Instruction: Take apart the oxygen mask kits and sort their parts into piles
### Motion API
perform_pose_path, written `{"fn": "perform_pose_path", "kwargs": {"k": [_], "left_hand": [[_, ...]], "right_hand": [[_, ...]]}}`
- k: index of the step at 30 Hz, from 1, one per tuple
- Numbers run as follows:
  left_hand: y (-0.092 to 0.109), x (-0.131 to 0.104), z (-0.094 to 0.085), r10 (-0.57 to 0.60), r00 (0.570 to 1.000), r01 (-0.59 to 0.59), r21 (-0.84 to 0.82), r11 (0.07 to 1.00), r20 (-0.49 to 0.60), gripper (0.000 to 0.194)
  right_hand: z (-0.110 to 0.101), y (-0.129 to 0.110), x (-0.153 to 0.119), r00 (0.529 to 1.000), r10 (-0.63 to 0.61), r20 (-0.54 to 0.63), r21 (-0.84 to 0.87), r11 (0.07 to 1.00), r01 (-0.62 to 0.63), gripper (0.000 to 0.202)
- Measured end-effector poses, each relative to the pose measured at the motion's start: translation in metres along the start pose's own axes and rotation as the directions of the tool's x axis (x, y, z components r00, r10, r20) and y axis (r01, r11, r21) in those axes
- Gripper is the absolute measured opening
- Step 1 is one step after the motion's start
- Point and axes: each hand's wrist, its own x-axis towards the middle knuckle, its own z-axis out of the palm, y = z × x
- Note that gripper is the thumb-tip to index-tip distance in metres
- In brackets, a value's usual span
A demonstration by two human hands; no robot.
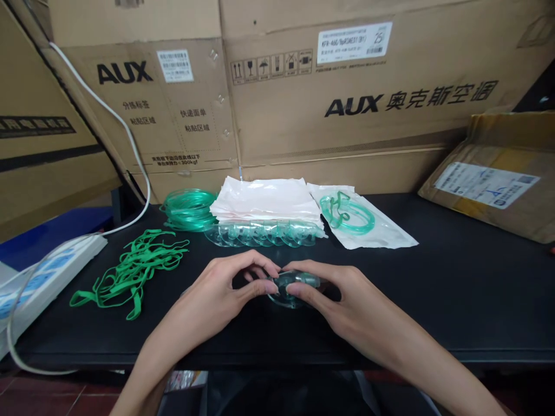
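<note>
A clear green-tinted plastic mask (288, 296) is held between both hands near the middle of the black table. My left hand (232, 286) pinches its left edge with thumb and fingers. On its right side, my right hand (332, 292) grips it, thumb on top and fingers behind. Just beyond the hands lies a row of similar clear masks (264, 233), in front of a stack of white pouches (266, 199). Green elastic straps (141, 266) lie in a loose heap to the left, with coiled green tubing (188, 209) behind them.
At the right, a white pouch (381, 228) bears a coil of green tubing with a strap. Large cardboard boxes (277, 133) stand along the back, and a smaller taped box (498, 173) sits at right. A white power strip (52, 283) with a cable is on the left.
</note>
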Motion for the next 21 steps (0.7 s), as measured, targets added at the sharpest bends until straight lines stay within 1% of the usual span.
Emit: {"fn": "perform_pose_path", "kwargs": {"k": [2,7,9,12,15,17,18,21], "left_hand": [[0.000,0.001,0.001,-0.024,1.000,0.024,0.010,1.000,-0.009,0.014],[-0.003,0.004,0.000,-0.058,0.998,0.058,0.010,0.998,-0.013,0.024],[-0.003,0.005,0.000,-0.071,0.997,0.071,-0.017,0.997,-0.004,0.025],[-0.005,0.007,0.001,-0.085,0.996,0.084,-0.097,0.992,-0.004,0.027],[-0.009,0.010,0.005,-0.139,0.987,0.120,-0.206,0.971,-0.083,0.035],[-0.012,0.011,0.008,-0.190,0.972,0.156,-0.225,0.962,-0.138,0.039],[-0.013,0.012,0.009,-0.202,0.968,0.169,-0.214,0.962,-0.146,0.041],[-0.014,0.014,0.011,-0.182,0.979,0.163,-0.182,0.970,-0.090,0.045]], "right_hand": [[0.000,0.000,0.001,1.000,-0.018,-0.006,0.030,0.999,0.018,0.029],[0.001,0.000,0.001,0.997,-0.054,-0.049,0.077,0.995,0.057,0.030],[0.002,0.001,0.002,0.996,-0.062,-0.070,0.099,0.993,0.069,0.029],[0.003,0.001,0.005,0.997,-0.040,-0.073,0.134,0.990,0.050,0.028],[0.004,0.002,0.007,0.997,-0.015,-0.071,0.166,0.986,0.027,0.029],[0.006,0.002,0.007,0.996,-0.009,-0.087,0.172,0.985,0.024,0.030],[0.006,0.002,0.007,0.995,-0.010,-0.099,0.166,0.986,0.027,0.030],[0.008,0.001,0.005,0.990,-0.033,-0.137,0.123,0.991,0.050,0.028]]}}
